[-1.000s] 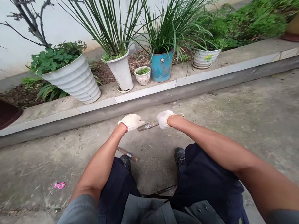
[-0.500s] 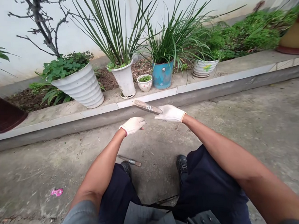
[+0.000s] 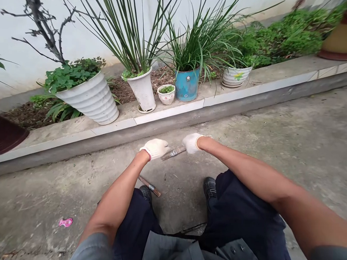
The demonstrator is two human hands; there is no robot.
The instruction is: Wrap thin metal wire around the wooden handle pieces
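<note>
**A:** Your right hand [image 3: 192, 142], in its white glove, is closed round one end of the metal tool [image 3: 173, 153]. You hold it in the air above the concrete ground [image 3: 275, 141], in front of your knees, with the ledge [image 3: 168, 111] just beyond.

**B:** Agreed. The tool slants down towards your left hand [image 3: 155, 148], and its free end comes right up to those gloved fingers. The left hand is curled, but I cannot tell whether it grips the tip or only touches it.

**A:** Below your left wrist a second tool [image 3: 149, 186] lies flat on the ground, well clear of both hands. Its near end is just beside your left shoe [image 3: 146, 193]. Your right shoe [image 3: 209, 185] stands apart from it, under your right forearm.

**B:** On the ledge, straight past your hands, stand a tall white pot [image 3: 143, 91], a small white pot [image 3: 166, 95] and a blue pot [image 3: 187, 85], close together in a row. A ribbed white pot [image 3: 90, 100] sits tilted further towards the ledge's left end.

**A:** And a pink scrap [image 3: 65, 222] lies on the ground well to your left, far from both tools.
</note>
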